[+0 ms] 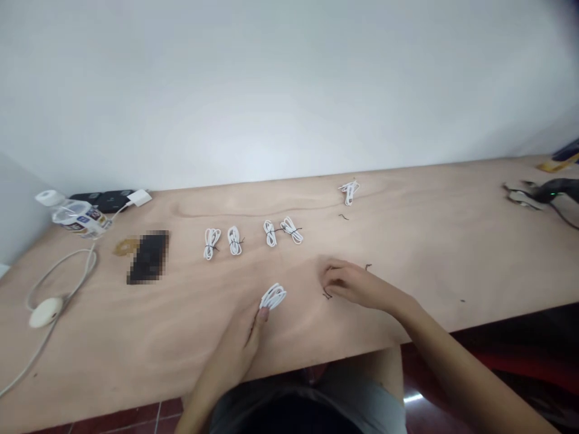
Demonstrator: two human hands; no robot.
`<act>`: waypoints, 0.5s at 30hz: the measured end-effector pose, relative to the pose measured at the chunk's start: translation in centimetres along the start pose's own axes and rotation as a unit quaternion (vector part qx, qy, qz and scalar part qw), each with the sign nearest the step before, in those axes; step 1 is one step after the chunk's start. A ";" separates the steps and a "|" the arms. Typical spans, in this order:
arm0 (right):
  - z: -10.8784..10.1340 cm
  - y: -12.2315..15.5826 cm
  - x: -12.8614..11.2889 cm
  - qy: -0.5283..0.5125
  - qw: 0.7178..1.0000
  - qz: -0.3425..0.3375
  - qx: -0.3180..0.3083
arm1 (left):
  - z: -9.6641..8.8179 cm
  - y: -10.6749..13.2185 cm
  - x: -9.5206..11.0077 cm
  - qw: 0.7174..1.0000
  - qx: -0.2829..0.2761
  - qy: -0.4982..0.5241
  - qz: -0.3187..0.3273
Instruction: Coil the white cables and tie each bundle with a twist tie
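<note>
the left hand (240, 339) is closed at the fingertips around a coiled white cable (273, 296), pinching the loops just above the plywood tabletop (407, 253). the right hand (346, 284) is held half closed, its fingers (327, 273) curled downward over the wood; whether they pinch anything small, i cannot tell. a short black twist tie (326, 294) lies just below those fingers, and a second one (368, 266) lies just past the knuckles. farther up the table, four white cable bundles (211, 243) lie in a loose row, each wrapped at the middle with a dark tie. a fifth white bundle (348, 191) lies on its own near the back edge, with a small dark scrap (344, 217) just below it. to the left are a pixelated dark rectangle (148, 257) and a brown ring (126, 246) beside it. a plastic bottle (76, 214) lies on its side near a black power strip (102, 201), which has a white plug (139, 197) attached. a white cord (61, 271) runs across the left of the table to a pale oval object (45, 312). dark clutter (540, 191) sits at the far right end.
</note>
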State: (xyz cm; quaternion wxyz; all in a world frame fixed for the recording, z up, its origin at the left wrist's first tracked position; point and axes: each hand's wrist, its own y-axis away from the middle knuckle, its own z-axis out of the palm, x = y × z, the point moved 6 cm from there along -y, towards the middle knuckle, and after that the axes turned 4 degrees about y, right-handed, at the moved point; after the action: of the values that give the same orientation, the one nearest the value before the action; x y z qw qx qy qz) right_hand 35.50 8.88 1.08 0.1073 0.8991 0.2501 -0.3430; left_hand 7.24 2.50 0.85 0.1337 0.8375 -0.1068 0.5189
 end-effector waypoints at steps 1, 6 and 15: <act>0.1 0.1 0.1 -0.005 1.000 0.006 0.009 | -0.1 0.0 -0.1 1.000 0.004 0.003 0.002; 0.5 0.3 0.0 -0.059 0.993 0.067 0.074 | -0.4 0.5 -0.4 1.000 0.024 0.014 0.006; 5.2 -1.0 -4.8 -0.297 0.934 0.118 0.158 | 3.9 0.2 3.0 0.993 -0.071 0.049 0.081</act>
State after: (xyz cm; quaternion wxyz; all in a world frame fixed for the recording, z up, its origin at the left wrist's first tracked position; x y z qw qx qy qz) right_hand 29.00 6.05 0.41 0.0732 0.7848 0.0412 -0.6140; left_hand 11.79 0.86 1.86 0.1552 0.7879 -0.2042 0.5598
